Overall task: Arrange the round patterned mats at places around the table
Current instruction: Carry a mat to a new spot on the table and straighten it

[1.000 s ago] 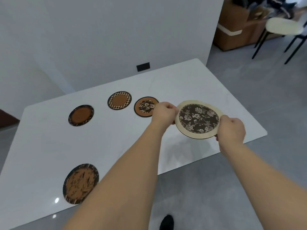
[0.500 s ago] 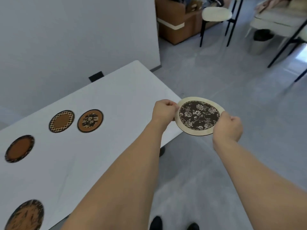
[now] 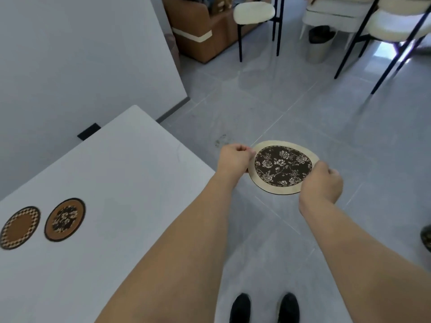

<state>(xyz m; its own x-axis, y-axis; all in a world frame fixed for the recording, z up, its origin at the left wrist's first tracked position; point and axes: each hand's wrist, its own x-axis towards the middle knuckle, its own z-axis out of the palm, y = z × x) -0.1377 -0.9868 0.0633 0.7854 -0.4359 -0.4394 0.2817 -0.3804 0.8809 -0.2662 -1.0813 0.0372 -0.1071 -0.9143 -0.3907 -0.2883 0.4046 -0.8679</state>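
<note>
I hold a round mat (image 3: 282, 167) with a cream rim and a dark floral centre in the air over the grey floor, to the right of the white table (image 3: 121, 183). My left hand (image 3: 234, 158) pinches its left edge and my right hand (image 3: 323, 181) grips its right edge. It may be more than one mat stacked; I cannot tell. On the table's left lie a brown floral mat (image 3: 64, 219) and a checker-rimmed mat (image 3: 20, 227).
A grey wall stands behind the table. Black-legged chairs with cream seats (image 3: 254, 11) stand at the back, next to a brown cabinet (image 3: 203, 36) and a small bin (image 3: 319, 43). My black shoes (image 3: 263, 307) are on the floor below.
The view has swung to the right: the table and its mats slid to the left, two mats left the frame. Both hands keep their hold on the floral mat, now beyond the table's corner.
</note>
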